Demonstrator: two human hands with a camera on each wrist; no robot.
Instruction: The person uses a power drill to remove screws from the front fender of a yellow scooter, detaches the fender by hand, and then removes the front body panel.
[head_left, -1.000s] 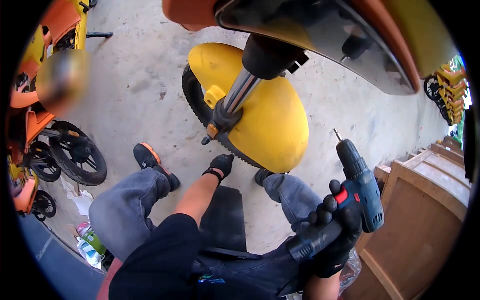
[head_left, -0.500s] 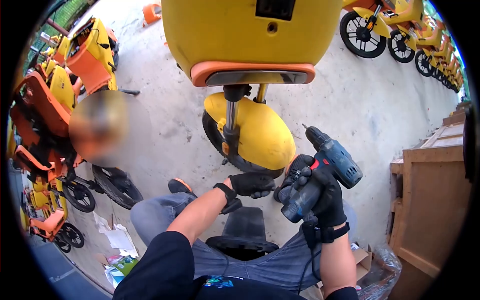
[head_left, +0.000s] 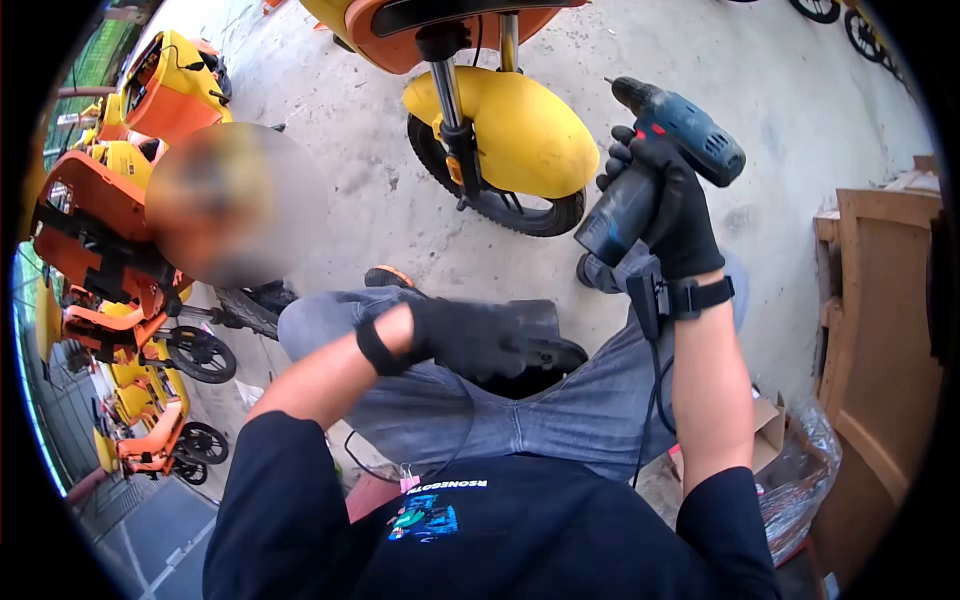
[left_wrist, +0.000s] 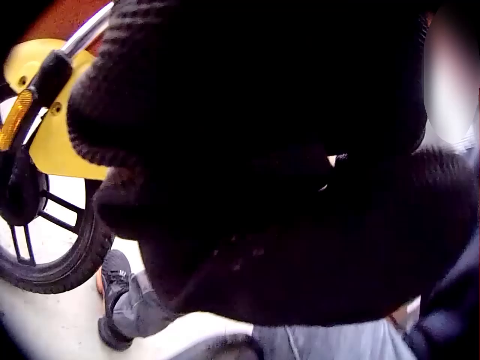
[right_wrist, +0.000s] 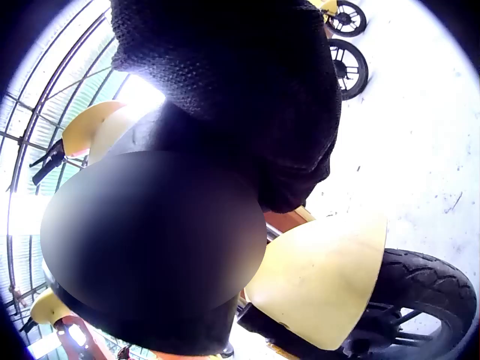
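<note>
My right hand (head_left: 682, 205), in a black glove, grips a dark blue cordless drill (head_left: 695, 128) by its handle. The drill is raised off the right knee, its bit pointing to the upper left. In the right wrist view the black glove (right_wrist: 232, 82) covers much of the picture. My gloved left hand (head_left: 465, 335) is over the lap and overlaps a black plastic piece (head_left: 538, 317) between the knees. The dark left glove (left_wrist: 262, 232) fills the left wrist view; I cannot tell what its fingers hold. Ahead stands a bike's front wheel (head_left: 535, 215) under a yellow fender (head_left: 530, 130).
Yellow and orange bikes (head_left: 140, 270) crowd the left side. A wooden crate (head_left: 885, 300) stands at the right, with a cardboard box (head_left: 765, 435) and clear plastic wrap (head_left: 805, 470) near it. The concrete floor (head_left: 330, 120) spreads around the bike.
The left hand has drawn back from near the front wheel to over the lap. The right hand has moved up and forward with the drill. The head view has shifted, showing more of the torso.
</note>
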